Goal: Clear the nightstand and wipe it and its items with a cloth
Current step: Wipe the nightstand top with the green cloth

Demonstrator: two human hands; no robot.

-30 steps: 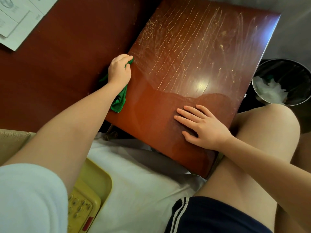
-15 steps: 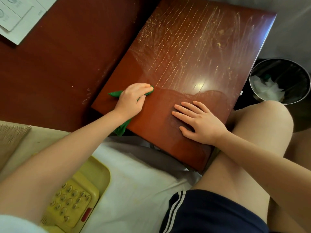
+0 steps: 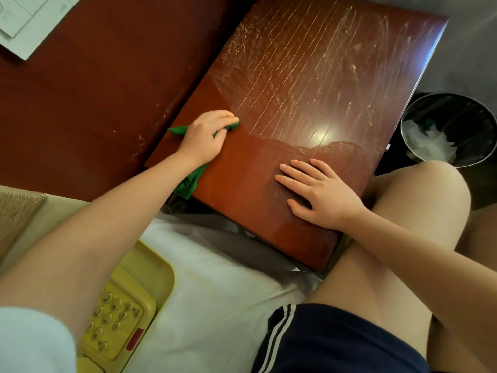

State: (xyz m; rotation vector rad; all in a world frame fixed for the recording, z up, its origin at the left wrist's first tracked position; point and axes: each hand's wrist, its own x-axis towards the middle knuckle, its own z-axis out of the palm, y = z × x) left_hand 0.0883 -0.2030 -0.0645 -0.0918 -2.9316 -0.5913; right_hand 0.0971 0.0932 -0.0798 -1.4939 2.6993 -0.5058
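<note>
Mostly beneath left hand: green cloth.

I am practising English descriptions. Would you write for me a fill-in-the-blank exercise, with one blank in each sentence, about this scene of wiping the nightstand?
1. The left hand grips a ____ cloth.
2. The right hand lies flat on the nightstand and holds ____.
3. The telephone with the keypad is ____ in colour.

Missing words: green; nothing; yellow.
</note>
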